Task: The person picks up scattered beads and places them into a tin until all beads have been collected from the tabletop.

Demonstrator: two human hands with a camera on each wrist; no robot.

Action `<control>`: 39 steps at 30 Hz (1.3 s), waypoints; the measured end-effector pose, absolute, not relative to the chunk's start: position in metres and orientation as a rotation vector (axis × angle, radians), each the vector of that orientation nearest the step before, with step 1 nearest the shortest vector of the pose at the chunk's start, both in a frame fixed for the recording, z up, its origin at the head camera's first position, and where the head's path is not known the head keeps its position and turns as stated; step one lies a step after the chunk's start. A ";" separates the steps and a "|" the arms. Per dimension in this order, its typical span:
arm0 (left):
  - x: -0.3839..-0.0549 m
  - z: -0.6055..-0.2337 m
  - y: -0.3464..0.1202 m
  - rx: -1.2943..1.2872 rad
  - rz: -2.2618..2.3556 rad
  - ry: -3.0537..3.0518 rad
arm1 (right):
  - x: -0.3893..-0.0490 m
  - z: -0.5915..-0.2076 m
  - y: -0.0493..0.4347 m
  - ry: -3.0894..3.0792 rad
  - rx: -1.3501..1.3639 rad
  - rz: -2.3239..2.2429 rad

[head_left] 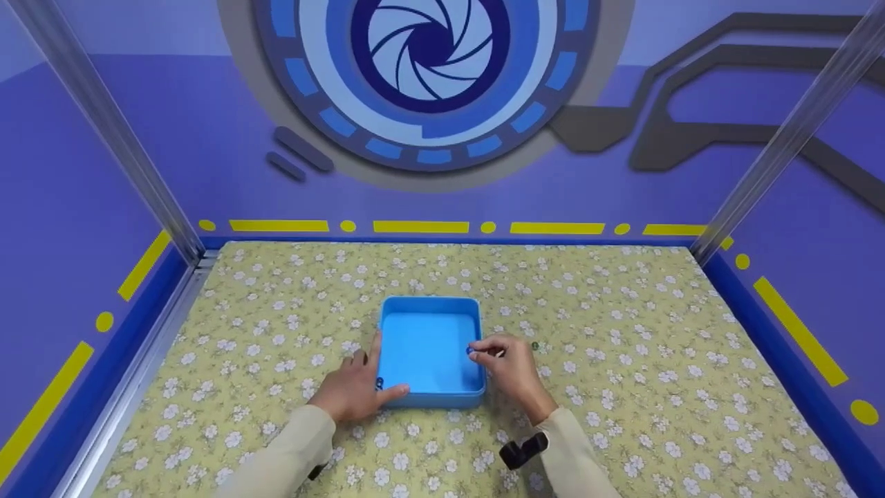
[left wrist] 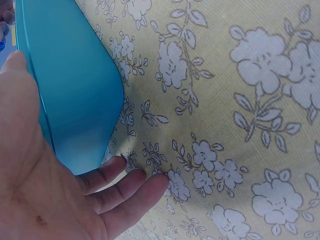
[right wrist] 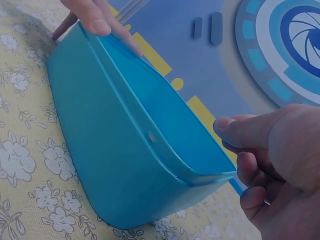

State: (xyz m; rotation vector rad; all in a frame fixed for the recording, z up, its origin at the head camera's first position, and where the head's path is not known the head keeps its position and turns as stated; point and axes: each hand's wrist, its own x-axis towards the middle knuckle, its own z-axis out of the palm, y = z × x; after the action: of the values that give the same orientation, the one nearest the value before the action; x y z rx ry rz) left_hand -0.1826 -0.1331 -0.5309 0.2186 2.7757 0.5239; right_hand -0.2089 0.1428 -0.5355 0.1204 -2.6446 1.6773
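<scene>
A square blue box point(head_left: 432, 400), without a lid, sits on the flowered cloth. My left hand point(head_left: 356, 391) rests at its near left corner, thumb over the front rim and index finger along the left side. The other fingers point(left wrist: 132, 200) are loosely extended beside the wall in the left wrist view. My right hand point(head_left: 511, 366) pinches a small blue marble point(head_left: 470, 350) between thumb and fingertips, over the box's right side. Small dark marbles point(head_left: 379, 382) lie in the near left corner, partly hidden by the left hand. In the right wrist view, fingers mostly cover the pinched marble.
A green marble point(head_left: 535, 345) lies on the flowered cloth point(head_left: 643, 387), just right of my right hand. Purple printed panels point(head_left: 173, 138) with metal posts point(head_left: 767, 159) enclose the table at the back and both sides.
</scene>
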 end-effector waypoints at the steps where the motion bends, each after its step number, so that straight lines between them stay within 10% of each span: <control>1: -0.183 -0.531 -0.133 0.218 0.523 2.776 | -0.209 -0.535 0.143 -2.646 0.116 1.676; 39: -0.184 -0.533 -0.132 0.205 0.521 2.785 | -0.209 -0.529 0.159 -2.530 0.003 1.727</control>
State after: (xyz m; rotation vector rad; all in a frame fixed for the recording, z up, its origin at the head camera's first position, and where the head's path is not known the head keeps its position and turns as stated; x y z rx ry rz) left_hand -0.1838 -0.1320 -0.5333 0.2049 2.7852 0.5206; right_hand -0.2089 0.1590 -0.5292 0.0028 -2.5304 1.7265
